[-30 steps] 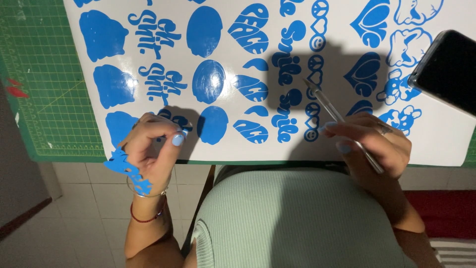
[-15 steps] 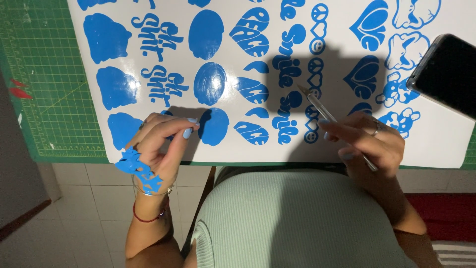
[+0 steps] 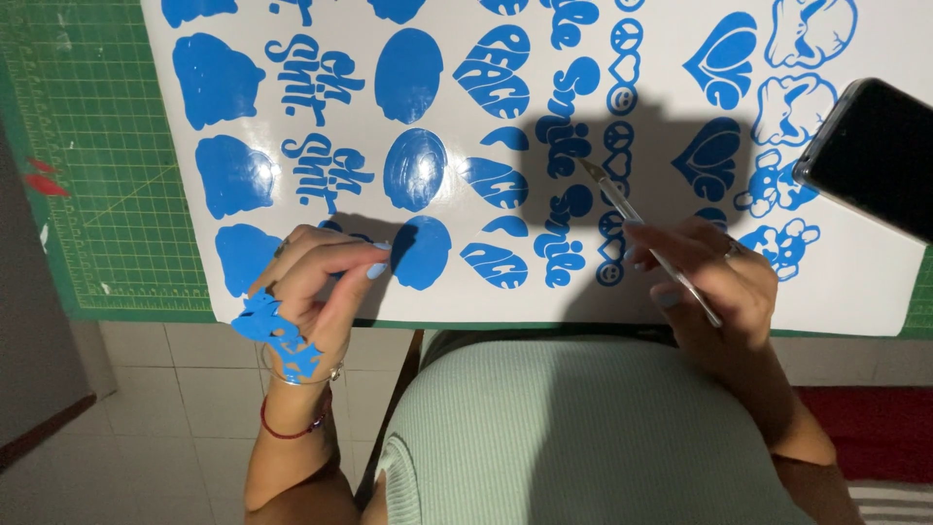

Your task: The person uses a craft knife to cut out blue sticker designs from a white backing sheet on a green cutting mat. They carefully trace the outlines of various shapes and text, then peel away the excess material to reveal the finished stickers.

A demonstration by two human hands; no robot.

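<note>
Our left hand pins the vinyl sheet flat, blue scraps stuck to it, while our right hand grasps the knife pen-style for control.

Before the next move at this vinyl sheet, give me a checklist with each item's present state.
1. Tool held firmly: ok. The right hand grips the thin weeding tool like a pen.
2. Tool tip over the sheet: ok. It points at the lettering column on the white vinyl sheet; whether it touches, cannot tell.
3. Left hand steadies the sheet: ok. The left hand rests at the near edge beside a blue oval.
4. Removed scraps out of the way: not ok. Blue vinyl scraps cling to the left hand.
5. Sheet on the cutting mat: ok. The green mat lies beneath.
6. Phone clear: not ok. The dark phone overlaps the sheet's right part.
</note>
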